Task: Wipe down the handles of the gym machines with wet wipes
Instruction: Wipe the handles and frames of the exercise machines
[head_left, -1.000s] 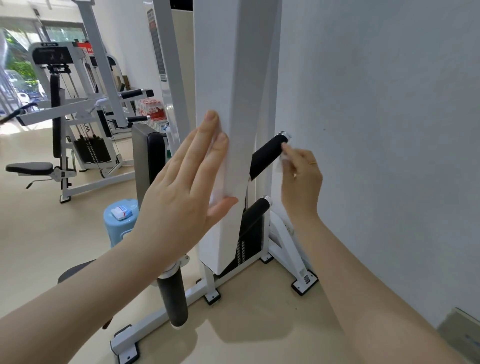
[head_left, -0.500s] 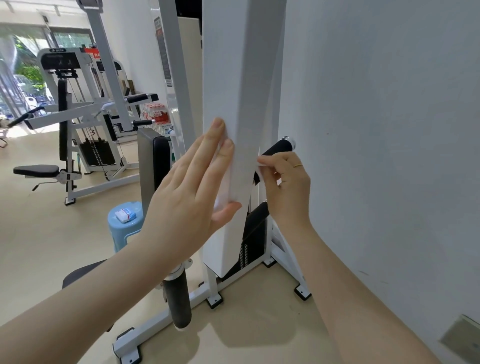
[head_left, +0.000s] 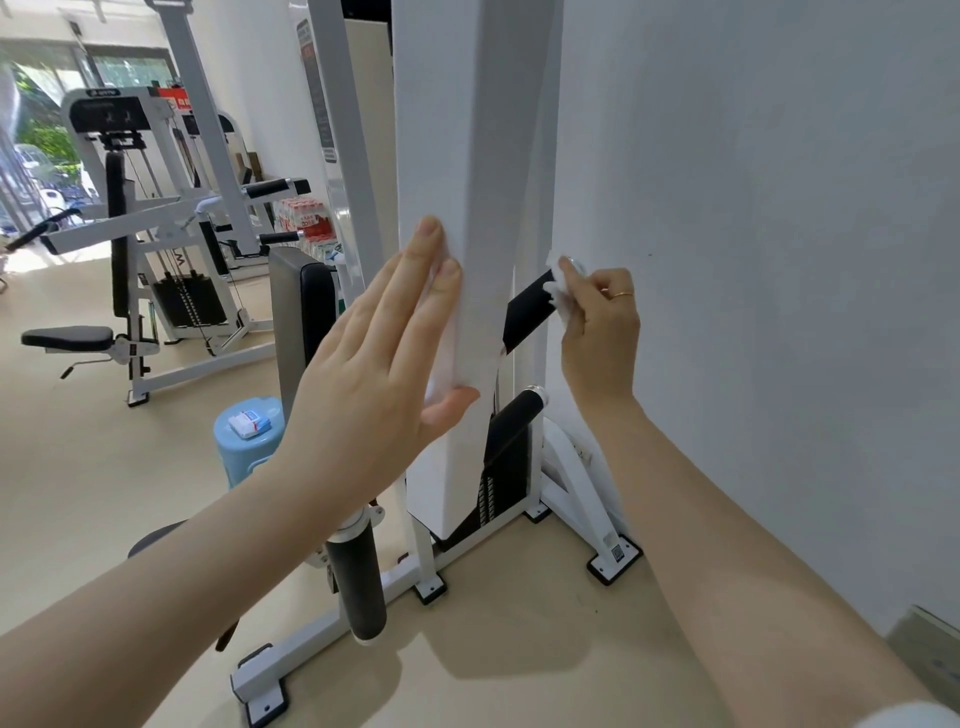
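Since half a second ago, the right hand (head_left: 597, 332) is back up at the outer end of the upper black handle (head_left: 527, 312), where before it was lower down on the grip, close against the white column (head_left: 467, 260). The left hand (head_left: 384, 374) is staying where it was, flat on the column.

The right hand is pinching a white wet wipe (head_left: 558, 286) between thumb and curled fingers, and the wipe is pressing against the handle's top end, next to its chrome cap. The forearm is rising from the lower right of the view, running between the column and the grey wall (head_left: 779, 260), with the wrist bent slightly inward. A thin ring is showing on one finger.

The left hand is lying open, its fingers straight and close together, pointing up along the column's front face, the thumb spread out beneath them against the column. It is holding nothing.

A second black handle (head_left: 511, 421) is sticking out lower down, just behind the column and below the wiped one. To the left of the column, a light blue stool (head_left: 244, 462) is carrying a small wipes packet (head_left: 250, 422).
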